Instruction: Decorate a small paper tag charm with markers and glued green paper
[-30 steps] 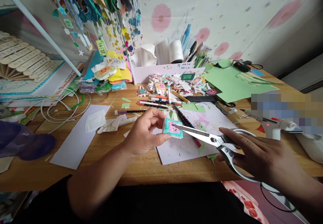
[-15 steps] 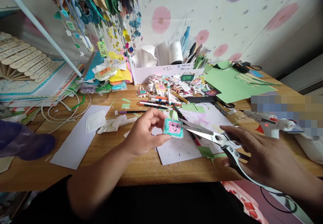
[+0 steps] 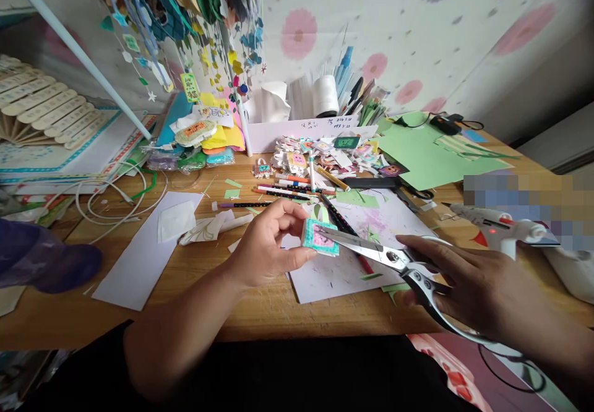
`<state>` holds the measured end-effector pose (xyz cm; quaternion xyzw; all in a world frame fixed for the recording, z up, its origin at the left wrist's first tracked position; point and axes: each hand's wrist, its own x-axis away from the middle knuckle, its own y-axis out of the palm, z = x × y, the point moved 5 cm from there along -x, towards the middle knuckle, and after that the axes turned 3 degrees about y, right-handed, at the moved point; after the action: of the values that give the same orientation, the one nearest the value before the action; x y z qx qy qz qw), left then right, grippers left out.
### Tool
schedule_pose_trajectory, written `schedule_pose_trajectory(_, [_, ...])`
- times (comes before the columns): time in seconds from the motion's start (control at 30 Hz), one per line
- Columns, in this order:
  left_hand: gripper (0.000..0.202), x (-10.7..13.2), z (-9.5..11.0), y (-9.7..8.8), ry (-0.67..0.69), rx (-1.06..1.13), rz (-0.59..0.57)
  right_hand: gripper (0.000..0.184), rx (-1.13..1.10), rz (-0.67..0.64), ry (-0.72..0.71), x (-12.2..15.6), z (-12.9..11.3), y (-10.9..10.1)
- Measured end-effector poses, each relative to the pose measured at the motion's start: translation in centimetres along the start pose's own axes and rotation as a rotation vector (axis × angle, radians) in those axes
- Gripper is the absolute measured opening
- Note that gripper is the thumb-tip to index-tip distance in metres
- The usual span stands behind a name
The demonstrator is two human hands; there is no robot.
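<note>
Between the thumb and fingers of my left hand (image 3: 271, 242) is a small square paper craft piece (image 3: 308, 239), with a turquoise border, a pink middle and a pale green paper loop at its top. My right hand (image 3: 477, 282) is wrapped round the handles of large silver scissors (image 3: 371, 250). The blades look closed, and their tips lie over the front of the craft piece; whether they touch it I cannot tell. Under both hands is a marked white paper sheet (image 3: 320, 279) with green scraps about it.
Several pens (image 3: 283, 190) lie behind my hands, before a heap of paper cutouts (image 3: 325, 155). A glue gun (image 3: 501, 226) with a red light stands at the right, near green paper (image 3: 440, 152). White cables (image 3: 120, 198) and a purple object (image 3: 41, 257) are on the left.
My right hand has brought the scissors slightly left, so the tips now reach across the pink middle of the craft piece. My left hand stays almost in place.
</note>
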<state>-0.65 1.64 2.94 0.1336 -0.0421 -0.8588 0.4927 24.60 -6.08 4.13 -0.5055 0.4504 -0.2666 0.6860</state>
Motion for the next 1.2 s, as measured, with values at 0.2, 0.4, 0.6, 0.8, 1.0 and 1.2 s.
schedule_pose_trajectory(0.2, [0.038,-0.1,-0.1,-0.1,-0.068,0.016,0.018,0.039,-0.006,-0.002,-0.070,0.5,0.0,0.3])
schedule_pose_trajectory(0.4, [0.040,-0.1,-0.2,-0.4,-0.049,0.017,0.046,0.052,-0.161,0.033,0.089,0.7,0.9,-0.1])
schedule_pose_trajectory(0.6, [0.039,0.0,-0.1,-0.3,-0.012,-0.028,0.023,0.057,-0.033,-0.034,0.029,0.5,0.1,-0.2])
schedule_pose_trajectory(0.8, [0.039,0.0,0.1,-0.1,0.008,-0.032,0.008,0.061,0.047,-0.052,0.038,0.9,0.1,0.7])
schedule_pose_trajectory(1.0, [0.039,0.0,0.0,-0.3,0.019,-0.074,0.020,0.060,0.060,-0.054,0.005,0.9,0.0,0.8])
schedule_pose_trajectory(1.2, [0.037,0.0,-0.3,-0.3,-0.006,-0.061,0.023,0.055,0.002,-0.035,-0.034,1.1,-0.1,0.9])
